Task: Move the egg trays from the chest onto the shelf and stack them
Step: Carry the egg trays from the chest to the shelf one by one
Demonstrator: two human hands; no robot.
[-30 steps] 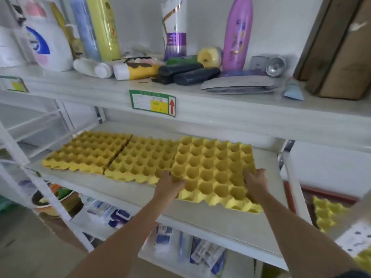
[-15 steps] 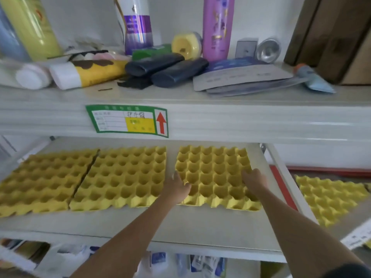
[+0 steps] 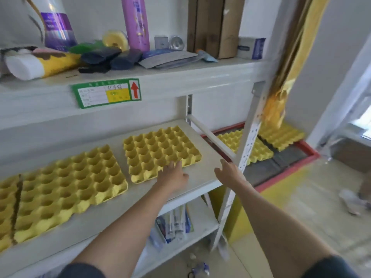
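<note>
Green shelf label bears red arrow.

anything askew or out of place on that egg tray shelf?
Yes. The three egg trays lie side by side rather than stacked. The rightmost tray sits skewed, with a gap from the middle tray. More trays remain on the red-rimmed chest. No damage visible.

along the top of the frame stand a purple bottle and a white-and-purple bottle. a yellow-and-white tube lies on its side at upper left, beside dark pouches. a green label with a red arrow sits left of centre. brown cardboard leans upper right, a blue-and-white box beside it.
</note>
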